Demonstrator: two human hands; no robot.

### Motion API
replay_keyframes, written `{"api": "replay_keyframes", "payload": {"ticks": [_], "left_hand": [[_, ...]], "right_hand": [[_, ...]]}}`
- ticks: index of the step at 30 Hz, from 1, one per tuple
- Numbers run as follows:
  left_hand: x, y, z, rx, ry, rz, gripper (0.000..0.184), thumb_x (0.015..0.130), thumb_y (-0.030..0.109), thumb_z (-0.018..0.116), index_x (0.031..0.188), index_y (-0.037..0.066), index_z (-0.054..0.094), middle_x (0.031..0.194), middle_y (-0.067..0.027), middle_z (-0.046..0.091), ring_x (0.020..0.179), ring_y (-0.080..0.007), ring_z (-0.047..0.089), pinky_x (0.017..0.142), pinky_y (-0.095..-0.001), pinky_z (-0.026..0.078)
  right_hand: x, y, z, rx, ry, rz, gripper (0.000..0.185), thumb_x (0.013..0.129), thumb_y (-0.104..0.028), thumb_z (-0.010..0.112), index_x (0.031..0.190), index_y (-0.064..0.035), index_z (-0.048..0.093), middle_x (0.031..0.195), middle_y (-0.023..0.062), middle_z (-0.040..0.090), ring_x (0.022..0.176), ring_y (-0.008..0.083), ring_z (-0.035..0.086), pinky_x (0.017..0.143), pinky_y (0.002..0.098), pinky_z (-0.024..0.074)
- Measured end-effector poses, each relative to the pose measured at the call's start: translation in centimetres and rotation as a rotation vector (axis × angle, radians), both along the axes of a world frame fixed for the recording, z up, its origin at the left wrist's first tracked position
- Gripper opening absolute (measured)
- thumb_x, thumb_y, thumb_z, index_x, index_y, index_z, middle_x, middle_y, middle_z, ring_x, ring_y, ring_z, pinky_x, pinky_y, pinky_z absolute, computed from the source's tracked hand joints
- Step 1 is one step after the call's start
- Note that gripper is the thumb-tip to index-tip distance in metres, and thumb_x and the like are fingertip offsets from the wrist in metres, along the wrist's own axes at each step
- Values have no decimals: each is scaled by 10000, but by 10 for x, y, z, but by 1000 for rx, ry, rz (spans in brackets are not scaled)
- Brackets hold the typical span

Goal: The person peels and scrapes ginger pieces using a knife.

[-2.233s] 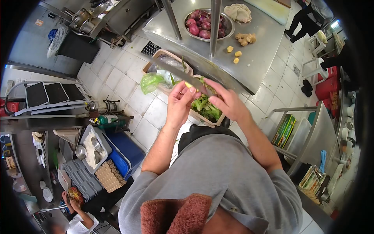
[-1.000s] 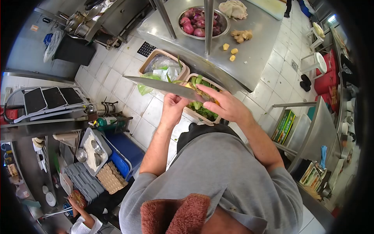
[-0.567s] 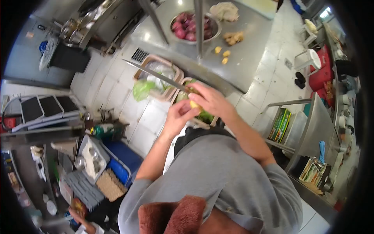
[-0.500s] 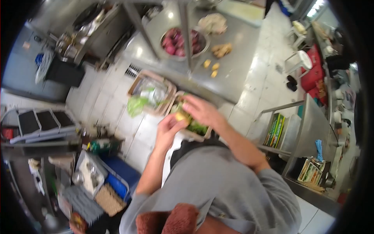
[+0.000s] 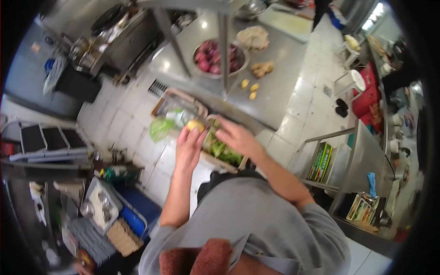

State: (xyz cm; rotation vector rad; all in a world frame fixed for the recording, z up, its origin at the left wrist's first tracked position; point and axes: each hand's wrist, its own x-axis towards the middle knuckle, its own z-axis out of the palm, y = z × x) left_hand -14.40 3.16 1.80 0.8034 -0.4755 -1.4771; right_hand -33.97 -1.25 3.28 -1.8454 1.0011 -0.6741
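My left hand (image 5: 188, 145) pinches a yellow piece of ginger (image 5: 195, 125) between thumb and fingers. Close on its right, my right hand (image 5: 236, 137) is curled round a thin, dark, blade-like tool (image 5: 208, 121); its exact kind is too small and blurred to make out. Beneath both hands stands a box holding green leafy scraps (image 5: 225, 151). On the steel table ahead lie an unpeeled ginger root (image 5: 262, 69) and several small yellow ginger pieces, one of them a pale chunk (image 5: 252, 95).
A metal bowl (image 5: 246, 58) of red onions stands on the steel table (image 5: 275, 98), behind a shelf post (image 5: 223, 50). A white cutting board (image 5: 286, 24) lies farther back. Left of the scraps, another box (image 5: 158, 107) holds plastic bags. A steel shelf unit (image 5: 362, 151) stands at right.
My left hand has moved up and left with the ginger, turning it more upright. My right hand has stayed near it, and more of the leafy scraps shows below.
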Motion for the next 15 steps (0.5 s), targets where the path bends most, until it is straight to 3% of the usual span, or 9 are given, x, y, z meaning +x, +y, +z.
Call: {"api": "replay_keyframes", "payload": {"ticks": [3, 4, 7, 8, 9, 11, 13, 15], "left_hand": [[-2, 0, 4, 21, 23, 16, 319, 951, 33, 574, 1261, -21, 520, 1178, -104, 608, 1112, -199, 590, 993, -350, 483], [-1, 1, 2, 39, 14, 38, 319, 951, 33, 574, 1261, -21, 520, 1178, -104, 608, 1112, -199, 590, 993, -350, 483], [0, 0, 3, -69, 99, 19, 320, 932, -15, 575, 1249, -18, 536, 1146, -100, 626, 1066, -186, 617, 944, -326, 516], [-1, 0, 5, -63, 94, 35, 335, 919, -39, 576, 1250, -18, 536, 1141, -102, 629, 1049, -191, 626, 926, -321, 528], [-2, 0, 7, -57, 88, 50, 351, 905, -63, 577, 1251, -17, 536, 1137, -104, 631, 1031, -195, 636, 909, -316, 539], [-2, 0, 7, -86, 91, 54, 383, 886, -98, 567, 1259, -19, 529, 1138, -110, 631, 1022, -198, 643, 880, -313, 555], [-2, 0, 8, -128, 29, 29, 406, 897, 10, 620, 1280, -3, 488, 1191, -110, 596, 1083, -196, 615, 948, -328, 527], [-5, 2, 10, -144, 36, 49, 398, 903, 12, 606, 1283, -2, 486, 1191, -106, 596, 1088, -197, 613, 953, -331, 520]], "right_hand": [[-2, 4, 19, 25, -43, 44, 674, 958, -398, 547, 1433, 41, 359, 795, 211, 625, 771, 300, 635, 731, 366, 472], [-2, 6, 29, 85, -25, 71, 663, 934, -348, 594, 1443, 13, 368, 707, 180, 592, 643, 264, 592, 632, 353, 443], [-2, 11, 30, -71, -70, 150, 653, 919, -307, 619, 1446, -8, 377, 656, 159, 575, 564, 241, 551, 578, 341, 421], [-1, 14, 34, -53, -87, 153, 643, 905, -285, 631, 1443, -27, 390, 646, 160, 582, 561, 274, 570, 591, 354, 438], [-2, 15, 39, -51, -86, 151, 643, 905, -285, 631, 1443, -27, 390, 646, 160, 582, 561, 274, 570, 591, 354, 438], [-2, 15, 46, 15, -12, 182, 633, 887, -246, 627, 1446, -54, 402, 958, 172, 647, 680, 257, 567, 676, 348, 477], [0, 16, 47, -20, -30, 171, 627, 885, -244, 631, 1446, -71, 410, 961, 173, 649, 684, 278, 575, 675, 354, 478], [2, 15, 46, -58, -47, 159, 622, 884, -243, 636, 1445, -88, 417, 964, 174, 650, 688, 299, 584, 674, 359, 479]]}}
